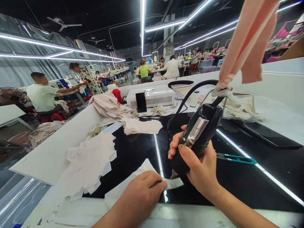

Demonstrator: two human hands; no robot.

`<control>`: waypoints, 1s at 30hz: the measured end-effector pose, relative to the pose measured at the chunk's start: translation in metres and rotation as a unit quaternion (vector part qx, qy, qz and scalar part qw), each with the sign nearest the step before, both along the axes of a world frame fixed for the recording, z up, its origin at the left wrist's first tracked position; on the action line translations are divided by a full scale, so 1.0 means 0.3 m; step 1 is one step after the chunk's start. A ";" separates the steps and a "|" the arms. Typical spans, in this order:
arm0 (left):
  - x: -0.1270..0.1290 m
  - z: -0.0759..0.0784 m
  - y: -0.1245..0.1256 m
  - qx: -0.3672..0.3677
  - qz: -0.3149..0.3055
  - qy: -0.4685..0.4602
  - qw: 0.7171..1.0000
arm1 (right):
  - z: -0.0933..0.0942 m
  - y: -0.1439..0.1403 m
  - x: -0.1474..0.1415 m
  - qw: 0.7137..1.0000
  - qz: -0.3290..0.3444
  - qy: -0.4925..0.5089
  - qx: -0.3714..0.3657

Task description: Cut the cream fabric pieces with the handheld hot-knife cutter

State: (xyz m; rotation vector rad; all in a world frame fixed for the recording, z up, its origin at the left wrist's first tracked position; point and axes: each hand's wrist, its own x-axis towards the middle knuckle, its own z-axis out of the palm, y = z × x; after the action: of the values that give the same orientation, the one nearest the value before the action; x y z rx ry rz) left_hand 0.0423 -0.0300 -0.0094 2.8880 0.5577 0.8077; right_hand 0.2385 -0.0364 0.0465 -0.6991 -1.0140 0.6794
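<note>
White fabric piece (122,186) is held down by the closed left hand (142,190), the nearer, free end toward 3 o'clock; right hand (201,169) grips black corded handheld tool (197,134), tip toward 7 o'clock beside that end.

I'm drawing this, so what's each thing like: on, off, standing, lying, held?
Right grip: closed around the black tool.
Black tool: tilted; can't tell if running.
Left grip: resting on the white cloth.
White cloth: lying, partly covered.
Phone: propped up, screen dark.
Teal snips: lying down.
Pink cloth: hanging.
Pale pieces: piled up.
Ceiling lights: on.
</note>
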 end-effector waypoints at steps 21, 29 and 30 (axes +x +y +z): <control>-0.004 -0.019 -0.003 -0.018 0.033 0.000 0.999 | -0.027 0.036 -0.045 1.000 0.024 -0.008 -0.002; -0.001 -0.018 -0.009 -0.025 0.034 -0.007 0.999 | -0.024 0.050 -0.053 0.999 0.038 0.007 0.018; 0.000 -0.019 -0.009 -0.025 0.033 -0.009 0.999 | -0.026 0.053 -0.056 0.999 0.037 0.004 0.014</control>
State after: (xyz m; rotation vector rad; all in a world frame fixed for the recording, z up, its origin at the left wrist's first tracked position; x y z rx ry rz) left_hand 0.0423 -0.0328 -0.0151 2.8280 0.6659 0.8152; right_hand 0.2217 -0.0204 0.0387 -0.6370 -1.0439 0.7311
